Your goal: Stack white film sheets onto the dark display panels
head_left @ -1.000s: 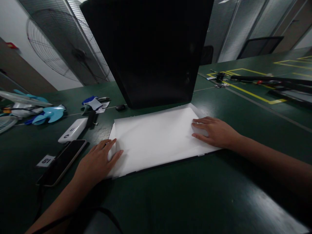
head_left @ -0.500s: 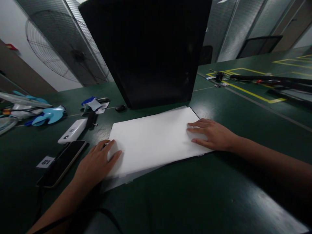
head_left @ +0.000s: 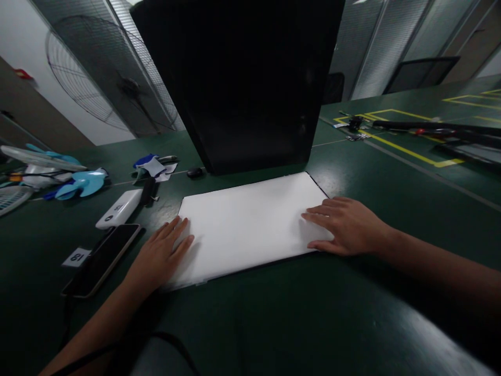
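A white paper sheet (head_left: pixel 250 224) lies flat on the dark green table, with a thin dark edge showing beneath its right and front sides. My left hand (head_left: pixel 160 256) rests at its left edge, fingertips on the white surface and the thumb apart. On the opposite end, my right hand (head_left: pixel 344 224) lies over the right edge, its fingers stretched out toward the middle. Both hands are open and grip nothing. What lies under the sheet is mostly hidden.
A large black panel (head_left: pixel 242 89) stands just behind the sheet. To the left are a smartphone (head_left: pixel 105 261), a white device (head_left: pixel 119 209), a numbered label (head_left: pixel 76 257) and a light-blue fan-like object (head_left: pixel 84 184). A black strap (head_left: pixel 164 337) crosses near my left forearm.
The lower sheet that stuck out at the front left now lines up with the top one. My right hand has shifted slightly toward me; my left hand slightly away.
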### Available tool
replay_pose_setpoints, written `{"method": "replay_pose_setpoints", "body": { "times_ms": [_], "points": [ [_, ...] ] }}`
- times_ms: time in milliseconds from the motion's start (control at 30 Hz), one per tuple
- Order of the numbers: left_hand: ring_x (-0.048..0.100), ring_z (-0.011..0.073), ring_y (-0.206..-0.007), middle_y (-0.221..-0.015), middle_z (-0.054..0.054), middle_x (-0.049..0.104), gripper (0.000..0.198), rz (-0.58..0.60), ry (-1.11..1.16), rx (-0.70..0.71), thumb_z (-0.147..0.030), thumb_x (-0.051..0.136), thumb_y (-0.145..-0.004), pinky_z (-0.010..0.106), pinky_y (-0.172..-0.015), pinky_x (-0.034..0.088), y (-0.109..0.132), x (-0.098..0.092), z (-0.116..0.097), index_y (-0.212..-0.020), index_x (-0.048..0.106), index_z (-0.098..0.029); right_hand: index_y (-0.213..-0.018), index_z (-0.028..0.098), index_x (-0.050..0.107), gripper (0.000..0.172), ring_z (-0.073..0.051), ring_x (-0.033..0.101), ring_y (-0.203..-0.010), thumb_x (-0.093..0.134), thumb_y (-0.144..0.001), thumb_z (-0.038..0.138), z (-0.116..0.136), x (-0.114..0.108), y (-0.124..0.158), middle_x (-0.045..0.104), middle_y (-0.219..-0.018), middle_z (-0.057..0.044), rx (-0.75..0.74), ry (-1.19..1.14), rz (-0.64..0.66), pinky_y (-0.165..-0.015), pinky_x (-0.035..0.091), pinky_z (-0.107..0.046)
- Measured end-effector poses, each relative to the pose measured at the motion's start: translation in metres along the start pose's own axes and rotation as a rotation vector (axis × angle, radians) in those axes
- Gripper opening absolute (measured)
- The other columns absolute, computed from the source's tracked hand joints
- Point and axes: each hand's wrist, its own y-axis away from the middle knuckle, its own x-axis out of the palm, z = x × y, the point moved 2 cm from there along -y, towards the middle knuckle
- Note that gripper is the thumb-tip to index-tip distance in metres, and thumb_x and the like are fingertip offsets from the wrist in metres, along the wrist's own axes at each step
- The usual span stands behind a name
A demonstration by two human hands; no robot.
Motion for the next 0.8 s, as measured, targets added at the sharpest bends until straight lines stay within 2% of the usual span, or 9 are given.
{"method": "replay_pose_setpoints", "body": {
  "times_ms": [67,133,233,300,333,500,667,800],
  "points": [
    [0.035,0.0395,-0.165,-0.176,0.017,0.041,0.072,0.02,0.019,-0.017,-0.058,0.033,-0.109,0.064,-0.133,0.03,-0.001,0.005,0.005,-0.166,0.049,-0.016,-0.144,0.018,0.071,0.071,-0.034,0.074,-0.109,0.054,-0.102,0.072,0.004,-0.001,0.0,0.074,-0.136,-0.017,-0.057,-0.026,-0.013,-0.096,0.06,-0.054],
    [0.03,0.0396,-0.166,-0.178,0.017,0.036,0.075,0.036,0.035,-0.03,-0.06,0.033,-0.109,0.064,-0.134,0.027,-0.002,0.01,0.01,-0.168,0.046,-0.015,-0.153,0.019,0.065,0.075,-0.037,0.07,-0.122,0.057,-0.101,0.072,0.006,-0.001,-0.001,0.067,-0.149,-0.018,-0.148,-0.082,-0.022,-0.101,0.058,-0.058],
    [0.027,0.0392,-0.168,-0.179,0.015,0.034,0.078,0.04,0.052,-0.051,-0.062,0.038,-0.107,0.063,-0.136,0.025,-0.005,0.016,0.016,-0.169,0.044,-0.016,-0.168,0.027,0.047,0.086,-0.042,0.047,-0.153,0.066,-0.097,0.071,0.006,0.005,-0.001,0.039,-0.174,-0.016,-0.259,-0.191,-0.022,-0.119,0.046,-0.066],
    [0.025,0.0393,-0.168,-0.18,0.014,0.033,0.078,0.034,0.063,-0.089,-0.063,0.042,-0.105,0.062,-0.136,0.023,-0.007,0.018,0.017,-0.169,0.043,-0.017,-0.174,0.031,0.036,0.092,-0.042,0.034,-0.162,0.068,-0.097,0.069,0.005,0.011,-0.001,0.025,-0.179,-0.014,-0.266,-0.247,0.007,-0.127,0.036,-0.068],
    [0.025,0.0392,-0.168,-0.18,0.014,0.032,0.079,0.031,0.068,-0.11,-0.063,0.043,-0.105,0.062,-0.136,0.023,-0.008,0.019,0.018,-0.169,0.043,-0.018,-0.175,0.032,0.033,0.092,-0.041,0.031,-0.164,0.068,-0.098,0.067,0.004,0.014,-0.001,0.023,-0.18,-0.013,-0.254,-0.272,0.028,-0.129,0.033,-0.068],
    [0.027,0.0379,-0.168,-0.181,0.015,0.031,0.082,0.02,0.114,-0.155,-0.065,0.046,-0.103,0.06,-0.136,0.024,-0.012,0.019,0.021,-0.168,0.044,-0.016,-0.172,0.036,0.038,0.083,-0.037,0.035,-0.163,0.068,-0.1,0.062,0.002,0.022,-0.001,0.029,-0.178,-0.008,-0.181,-0.365,0.083,-0.134,0.027,-0.064],
    [0.035,0.0346,-0.165,-0.179,0.01,0.036,0.077,-0.017,0.143,-0.166,-0.066,0.045,-0.103,0.054,-0.136,0.027,-0.01,0.016,0.02,-0.166,0.049,-0.022,-0.171,0.038,0.041,0.08,-0.036,0.038,-0.161,0.07,-0.1,0.061,0.002,0.021,-0.002,0.034,-0.177,-0.007,-0.171,-0.382,0.062,-0.134,0.028,-0.063],
    [0.037,0.0351,-0.164,-0.18,0.011,0.035,0.08,0.01,0.15,-0.184,-0.068,0.044,-0.102,0.054,-0.136,0.027,-0.008,0.013,0.015,-0.164,0.051,-0.019,-0.17,0.037,0.043,0.075,-0.035,0.039,-0.161,0.067,-0.102,0.06,0.002,0.021,-0.003,0.036,-0.176,-0.007,-0.173,-0.361,0.062,-0.132,0.031,-0.063]
  ]
}}
